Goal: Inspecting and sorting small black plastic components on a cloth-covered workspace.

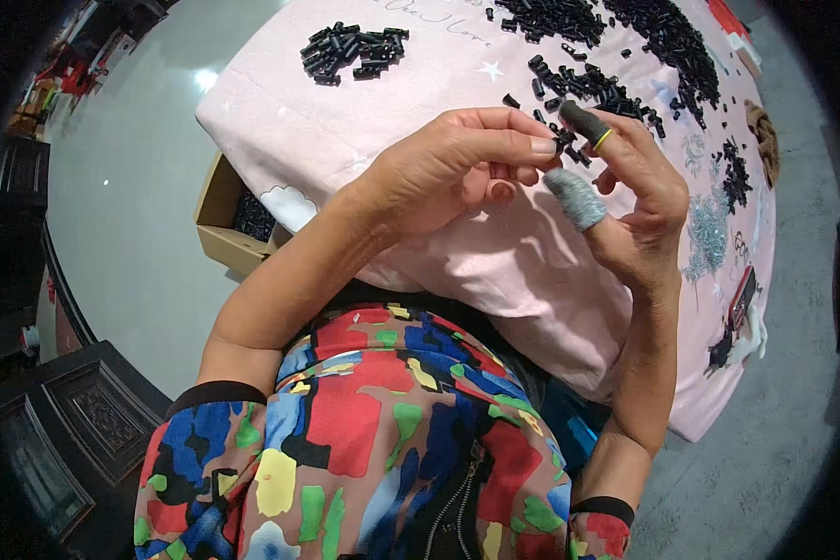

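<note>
My left hand [476, 157] is closed in a pinch over the pink cloth. Between its thumb and forefinger is a small black part [557, 147], mostly hidden by the fingertips. Close beside it, my right hand [639, 191] has its thumb and forefinger apart on either side of that spot. A grey wrapping [576, 199] covers the right thumb, and a black finger cot [583, 123] with a yellow edge covers the forefinger. Behind the fingertips lie loose black cylindrical parts [597, 91], some overlapped by my hands in this view.
A separate heap of black cylinders [353, 53] lies at the far left of the cloth [420, 89]. Silvery small pieces [707, 233], scissors [740, 245] and a red-edged phone-like object [743, 297] are at right. A cardboard box [231, 245] holding black parts stands below the left edge.
</note>
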The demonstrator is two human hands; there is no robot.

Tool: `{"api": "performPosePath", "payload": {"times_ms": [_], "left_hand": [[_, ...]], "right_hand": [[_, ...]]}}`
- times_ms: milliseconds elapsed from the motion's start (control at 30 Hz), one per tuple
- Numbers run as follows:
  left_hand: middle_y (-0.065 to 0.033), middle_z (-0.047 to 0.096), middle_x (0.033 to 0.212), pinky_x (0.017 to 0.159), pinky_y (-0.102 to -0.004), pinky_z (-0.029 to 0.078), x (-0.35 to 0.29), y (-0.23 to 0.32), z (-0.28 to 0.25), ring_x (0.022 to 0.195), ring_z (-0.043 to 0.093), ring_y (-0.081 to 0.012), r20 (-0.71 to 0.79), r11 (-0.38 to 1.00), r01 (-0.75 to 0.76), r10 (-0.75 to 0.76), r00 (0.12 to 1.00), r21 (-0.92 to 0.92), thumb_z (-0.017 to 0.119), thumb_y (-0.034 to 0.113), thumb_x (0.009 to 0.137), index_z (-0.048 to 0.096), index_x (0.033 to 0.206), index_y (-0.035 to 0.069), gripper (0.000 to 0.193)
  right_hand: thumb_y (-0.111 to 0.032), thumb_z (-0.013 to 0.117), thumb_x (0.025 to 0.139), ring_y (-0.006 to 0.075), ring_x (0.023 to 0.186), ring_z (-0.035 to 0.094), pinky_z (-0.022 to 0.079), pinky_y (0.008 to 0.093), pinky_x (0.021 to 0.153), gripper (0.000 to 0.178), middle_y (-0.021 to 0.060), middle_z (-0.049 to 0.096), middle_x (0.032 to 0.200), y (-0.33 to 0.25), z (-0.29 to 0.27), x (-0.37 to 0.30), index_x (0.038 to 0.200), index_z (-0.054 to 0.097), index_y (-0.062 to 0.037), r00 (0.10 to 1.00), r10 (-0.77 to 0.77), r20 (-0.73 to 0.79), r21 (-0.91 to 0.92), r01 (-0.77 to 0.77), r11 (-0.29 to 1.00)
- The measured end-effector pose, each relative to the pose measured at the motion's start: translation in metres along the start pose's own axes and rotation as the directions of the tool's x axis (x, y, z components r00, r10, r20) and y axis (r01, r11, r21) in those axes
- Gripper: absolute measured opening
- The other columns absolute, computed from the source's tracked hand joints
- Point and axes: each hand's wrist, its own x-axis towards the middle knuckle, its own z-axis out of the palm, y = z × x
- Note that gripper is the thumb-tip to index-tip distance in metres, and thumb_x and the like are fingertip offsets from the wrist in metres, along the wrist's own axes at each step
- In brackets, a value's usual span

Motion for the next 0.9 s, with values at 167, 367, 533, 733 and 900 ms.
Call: {"api": "performPosePath", "payload": {"times_ms": [167,367,533,733,900], "left_hand": [[-0.0043,0.071,0.108,0.076,-0.0221,0.050,0.001,-0.001,0.006,0.096,0.065,-0.0087,-0.023,1.000,0.005,-0.005,1.000,0.002,0.068,0.017,0.094,0.066,0.111,0.007,0.020],[-0.0057,0.071,0.111,0.077,-0.0220,0.050,0.003,-0.003,0.009,0.098,0.064,-0.0092,-0.035,0.999,0.006,-0.004,0.999,0.038,0.066,0.018,0.096,0.066,0.116,0.005,0.024],[-0.0059,0.071,0.111,0.079,-0.0225,0.050,0.002,-0.001,0.006,0.097,0.064,-0.0094,-0.008,1.000,0.015,-0.015,1.000,0.025,0.065,0.019,0.097,0.066,0.120,0.002,0.029],[-0.0048,0.071,0.109,0.082,-0.0238,0.049,-0.001,-0.005,0.011,0.096,0.063,-0.0095,-0.039,0.996,-0.012,0.015,0.999,0.086,0.063,0.022,0.098,0.069,0.116,0.002,0.027],[-0.0041,0.071,0.106,0.082,-0.0245,0.051,0.001,-0.007,0.013,0.095,0.065,-0.0101,-0.059,0.999,-0.026,0.028,0.998,0.029,0.063,0.022,0.098,0.069,0.115,0.002,0.027]], "right_hand": [[-0.002,0.078,0.070,0.0128,0.082,0.065,0.049,0.0232,0.060,0.050,0.0093,0.070,0.111,0.002,0.000,-0.002,0.119,0.072,-0.0055,0.995,-0.098,0.017,-0.188,0.100,0.977],[-0.005,0.080,0.065,0.0268,0.083,0.066,0.054,0.0337,0.072,0.041,0.0123,0.071,0.098,0.002,0.007,-0.002,0.105,0.072,-0.0012,0.987,-0.143,-0.068,-0.201,0.127,0.971],[-0.004,0.079,0.065,0.0267,0.082,0.066,0.054,0.0335,0.071,0.041,0.0124,0.071,0.097,0.003,0.009,-0.003,0.105,0.072,-0.0005,0.985,-0.150,-0.083,-0.198,0.132,0.971],[-0.004,0.079,0.064,0.0266,0.081,0.066,0.054,0.0330,0.070,0.042,0.0128,0.071,0.097,0.002,0.009,-0.002,0.105,0.072,-0.0001,0.983,-0.167,-0.073,-0.214,0.149,0.966],[-0.006,0.080,0.064,0.0266,0.078,0.065,0.053,0.0333,0.069,0.042,0.0129,0.071,0.095,0.004,0.009,-0.002,0.105,0.072,0.0003,0.977,-0.194,-0.092,-0.231,0.169,0.958]]}}
